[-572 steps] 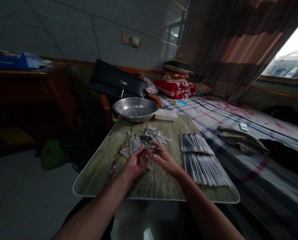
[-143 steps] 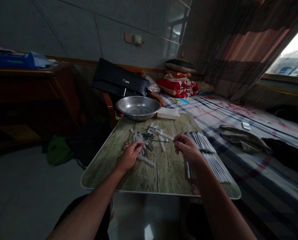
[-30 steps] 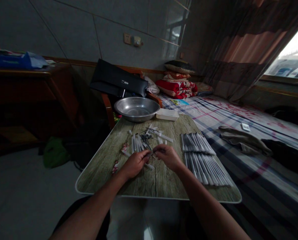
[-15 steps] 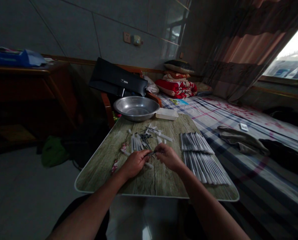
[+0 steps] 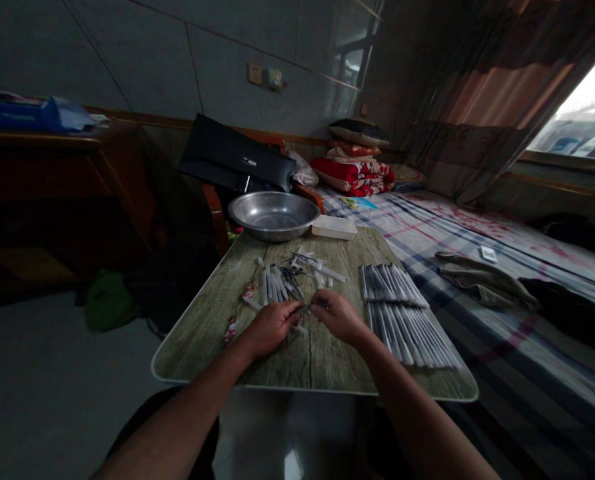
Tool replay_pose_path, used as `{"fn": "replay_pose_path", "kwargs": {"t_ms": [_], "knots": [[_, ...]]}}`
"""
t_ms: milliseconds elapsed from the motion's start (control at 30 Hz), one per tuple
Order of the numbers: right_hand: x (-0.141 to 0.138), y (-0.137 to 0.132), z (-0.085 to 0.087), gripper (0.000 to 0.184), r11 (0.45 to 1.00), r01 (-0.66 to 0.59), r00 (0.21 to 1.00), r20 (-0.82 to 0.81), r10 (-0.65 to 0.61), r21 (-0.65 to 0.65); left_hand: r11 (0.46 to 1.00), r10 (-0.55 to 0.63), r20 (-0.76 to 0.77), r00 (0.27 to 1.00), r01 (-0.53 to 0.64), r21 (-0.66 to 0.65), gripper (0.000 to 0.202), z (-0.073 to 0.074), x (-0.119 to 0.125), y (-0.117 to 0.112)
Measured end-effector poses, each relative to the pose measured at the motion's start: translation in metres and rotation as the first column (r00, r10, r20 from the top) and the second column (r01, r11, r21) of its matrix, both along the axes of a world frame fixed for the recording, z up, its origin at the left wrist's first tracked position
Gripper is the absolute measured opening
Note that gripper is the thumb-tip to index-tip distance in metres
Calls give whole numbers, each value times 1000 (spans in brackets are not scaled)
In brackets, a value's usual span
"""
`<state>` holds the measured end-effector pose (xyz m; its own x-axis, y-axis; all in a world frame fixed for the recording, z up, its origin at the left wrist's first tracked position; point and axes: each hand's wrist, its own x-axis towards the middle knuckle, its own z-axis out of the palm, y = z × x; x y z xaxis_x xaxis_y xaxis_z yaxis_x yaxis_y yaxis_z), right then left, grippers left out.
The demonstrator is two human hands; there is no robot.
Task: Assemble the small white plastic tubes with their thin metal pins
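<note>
Over the near middle of the table, my left hand (image 5: 273,325) pinches a slim dark pen part (image 5: 302,309). Its other end is between the closed fingertips of my right hand (image 5: 338,316); the fingers hide much of it. Just beyond my hands lies a loose pile of whitish pen barrels (image 5: 274,285), with thin black pieces (image 5: 291,273) among them. A short white tube (image 5: 300,330) lies below my left fingers. To the right of my right hand are two rows of pens, a farther row (image 5: 393,285) and a nearer row (image 5: 411,337).
A steel basin (image 5: 275,230) and a white plastic tray (image 5: 334,228) stand at the table's far edge. Two small red-and-white wrapped items (image 5: 230,328) lie on the left. A bed with a checked sheet (image 5: 477,227) borders the table's right side.
My fingertips have drawn slightly closer together around the dark pen part, so less of it shows. The view has shifted a little; the pile and pen rows look the same.
</note>
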<state>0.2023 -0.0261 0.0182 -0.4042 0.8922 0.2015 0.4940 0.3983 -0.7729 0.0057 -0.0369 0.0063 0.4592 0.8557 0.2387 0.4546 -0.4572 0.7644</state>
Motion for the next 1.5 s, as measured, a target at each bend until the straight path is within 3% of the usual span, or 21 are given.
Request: {"fn": "replay_pose_path", "kwargs": {"t_ms": [133, 267, 367, 567, 733, 1067, 1333, 1500], "knots": [[0, 0, -2, 34, 999, 22, 999, 47, -20, -30, 999, -18, -7, 1000, 19, 31, 31, -3, 0, 0], [1, 0, -2, 7, 999, -10, 998, -70, 7, -41, 999, -14, -47, 999, 15, 33, 30, -3, -1, 0], [1, -1, -1, 4, 1000, -4, 1000, -23, 4, -16, 999, -17, -65, 998, 19, 33, 30, -2, 0, 0], [0, -4, -1, 31, 999, 13, 988, 156, -8, -31, 998, -47, -79, 996, 51, 43, 31, -5, 1, -2], [1, -5, -5, 9, 997, 40, 997, 75, -35, -63, 998, -37, -137, 990, 43, 41, 32, -6, -1, -1], [-2, -2, -10, 5, 997, 45, 999, 34, -43, -56, 996, -18, -150, 988, 31, 82, 35, -5, -1, -2], [-10, -8, -5, 20, 995, 86, 994, 69, -82, -57, 993, 20, -93, 995, -8, 122, 33, -12, -2, -1], [-8, -2, -9, 25, 993, 65, 998, 3, -65, -103, 990, 86, 5, 996, -86, 108, 32, -16, -1, 0]]}}
